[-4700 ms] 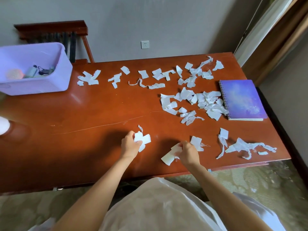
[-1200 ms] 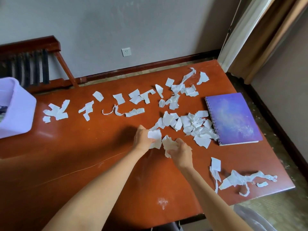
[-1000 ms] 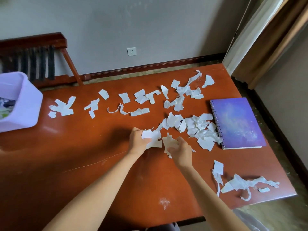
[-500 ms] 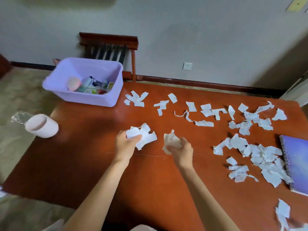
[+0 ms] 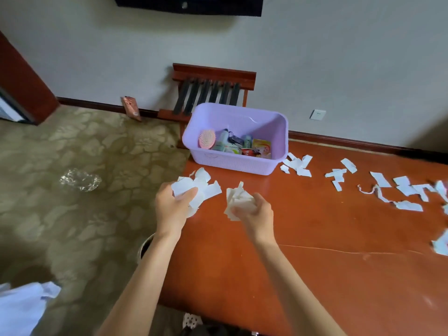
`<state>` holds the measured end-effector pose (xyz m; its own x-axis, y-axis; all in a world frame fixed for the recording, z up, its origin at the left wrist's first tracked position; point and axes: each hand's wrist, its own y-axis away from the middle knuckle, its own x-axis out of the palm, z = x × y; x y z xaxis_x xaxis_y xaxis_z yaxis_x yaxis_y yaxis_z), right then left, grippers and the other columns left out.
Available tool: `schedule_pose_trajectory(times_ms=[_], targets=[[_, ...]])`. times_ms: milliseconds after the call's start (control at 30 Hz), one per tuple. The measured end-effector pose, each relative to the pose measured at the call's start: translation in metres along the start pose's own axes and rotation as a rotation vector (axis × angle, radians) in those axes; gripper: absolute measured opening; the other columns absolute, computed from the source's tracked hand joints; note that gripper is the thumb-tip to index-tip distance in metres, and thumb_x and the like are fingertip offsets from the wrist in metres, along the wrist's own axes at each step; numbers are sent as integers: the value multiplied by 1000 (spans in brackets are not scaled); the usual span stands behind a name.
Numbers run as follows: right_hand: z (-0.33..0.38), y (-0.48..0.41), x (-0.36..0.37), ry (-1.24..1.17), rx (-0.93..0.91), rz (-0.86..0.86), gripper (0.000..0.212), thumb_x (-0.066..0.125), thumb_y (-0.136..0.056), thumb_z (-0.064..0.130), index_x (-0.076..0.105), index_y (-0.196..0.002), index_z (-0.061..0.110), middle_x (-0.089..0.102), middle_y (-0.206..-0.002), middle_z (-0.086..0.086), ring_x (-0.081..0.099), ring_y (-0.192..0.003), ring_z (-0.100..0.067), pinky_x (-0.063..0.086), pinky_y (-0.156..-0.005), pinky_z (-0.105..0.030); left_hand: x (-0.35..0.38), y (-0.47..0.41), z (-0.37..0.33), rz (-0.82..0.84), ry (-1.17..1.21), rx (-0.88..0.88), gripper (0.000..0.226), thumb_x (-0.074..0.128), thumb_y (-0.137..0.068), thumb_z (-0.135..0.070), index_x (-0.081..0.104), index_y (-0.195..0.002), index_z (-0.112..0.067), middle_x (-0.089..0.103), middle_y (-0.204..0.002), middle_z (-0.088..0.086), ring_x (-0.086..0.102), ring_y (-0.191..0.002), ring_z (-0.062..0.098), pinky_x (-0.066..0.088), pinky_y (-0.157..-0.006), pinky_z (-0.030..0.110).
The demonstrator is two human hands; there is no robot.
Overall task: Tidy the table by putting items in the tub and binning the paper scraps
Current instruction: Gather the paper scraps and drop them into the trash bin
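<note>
I am holding scraps (image 5: 202, 187) above the table (image 5: 315, 275) end.
My left hand (image 5: 173, 209) and right hand (image 5: 252, 212) are each gripping a bunch; they are looking light and limp, so I am cupping them whole.

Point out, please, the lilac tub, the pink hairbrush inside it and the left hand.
lilac tub (image 5: 232, 164): head view, front wall.
pink hairbrush (image 5: 207, 138): head view, bristled face.
left hand (image 5: 171, 212): head view, back of the hand.

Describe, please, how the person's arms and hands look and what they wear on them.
Both forearms are bare, no sleeve showing. The left hand and right hand wear no glove, and no watch, bracelet or ring shows. Pale fabric at the lower left is probably their clothing.
</note>
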<state>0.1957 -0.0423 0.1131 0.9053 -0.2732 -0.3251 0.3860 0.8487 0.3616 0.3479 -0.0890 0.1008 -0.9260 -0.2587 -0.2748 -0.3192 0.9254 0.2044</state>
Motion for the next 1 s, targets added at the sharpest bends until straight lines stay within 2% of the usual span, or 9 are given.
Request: schedule_pose_trajectory(times_ms=[167,233,300,467,667,733,800,900,1000], targets=[[29,1,72,37,-91,104,39,64,-80,1,51,-113,-15,63,-105,-29,55,-100,-45,47,-73,-38,-59,-41,16,-150,25,5,25,71,-73,-10,63,-95,-2,64,-93,8,59,-82,21,45,-68,29],[34,1,102,64,-137,182,32,60,-81,1,55,-111,-10,62,-87,-16,52,-77,-32,41,-60,-24,-80,-50,28,-224,20,-42,19,70,-75,-9,61,-91,-7,62,-93,8,58,-82,21,45,-66,25],[39,3,130,60,-159,225,26,58,-82,1,57,-107,-4,60,-85,-7,48,-78,-16,39,-64,-22,-99,-59,40,-251,-25,-96,19,70,-76,-11,59,-92,-9,62,-94,9,59,-83,23,44,-65,25],[36,4,207,128,-152,311,15,63,-80,9,52,-80,19,50,-70,4,48,-67,-13,37,-60,-16,-148,-98,69,-289,-80,-173,32,69,-77,-16,60,-104,-2,61,-104,10,60,-92,24,44,-72,30],[22,-9,296,203,-16,154,16,64,-80,12,55,-92,12,56,-79,3,53,-78,-17,40,-69,-24,-190,-172,117,-87,-108,-209,23,69,-76,-11,66,-96,0,66,-93,14,59,-79,23,41,-66,27],[20,-14,332,168,86,53,23,65,-80,11,59,-101,6,61,-87,-1,56,-79,-18,43,-69,-25,-204,-202,131,38,-168,-215,7,69,-75,-12,64,-73,-8,60,-72,7,51,-68,21,38,-58,22],[16,-18,364,103,200,-41,30,65,-80,11,59,-108,4,66,-97,-6,61,-86,-20,47,-72,-27,-216,-229,145,154,-236,-208,25,70,-76,-15,55,-58,-5,48,-55,4,41,-56,19,32,-46,16],[-5,-21,402,89,358,-113,36,66,-79,11,57,-114,5,67,-108,-11,64,-99,-26,53,-84,-32,-226,-254,165,236,-324,-252,19,69,-75,-10,67,-87,5,67,-80,23,57,-66,26,39,-57,21],[-35,-26,425,102,455,-128,44,64,-82,8,52,-123,2,64,-118,-14,61,-109,-27,51,-87,-28,-219,-271,196,337,-371,-270,26,66,-75,-2,67,-100,6,65,-85,20,55,-76,23,41,-66,27]])
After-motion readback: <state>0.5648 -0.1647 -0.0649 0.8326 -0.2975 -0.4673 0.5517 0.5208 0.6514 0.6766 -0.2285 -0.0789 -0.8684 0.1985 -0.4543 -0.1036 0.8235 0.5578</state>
